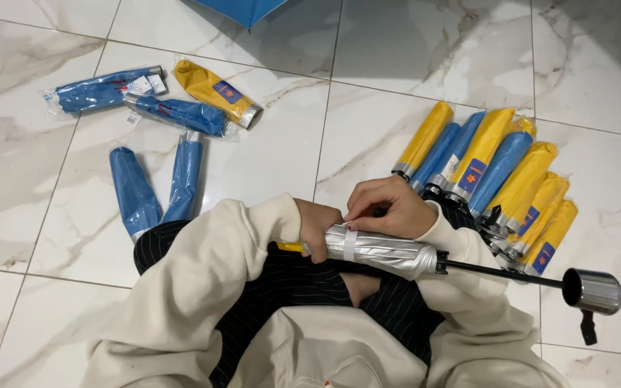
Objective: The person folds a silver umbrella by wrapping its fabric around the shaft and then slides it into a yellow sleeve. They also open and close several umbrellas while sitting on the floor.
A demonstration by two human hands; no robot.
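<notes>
A folded silver umbrella (386,253) lies across my lap, its black shaft running right to a silver handle (593,290). My left hand (315,228) grips the rolled canopy near its left end. My right hand (389,209) rests on top of the canopy, fingertips pinching at the white closing strap (350,244). Both arms wear cream sleeves.
Several folded yellow and blue umbrellas (494,176) lie in a pile to the right on the marble floor. Bagged blue and yellow umbrellas (181,100) lie at upper left, two blue sleeves (156,187) below them. An open blue umbrella's edge (242,8) shows at the top.
</notes>
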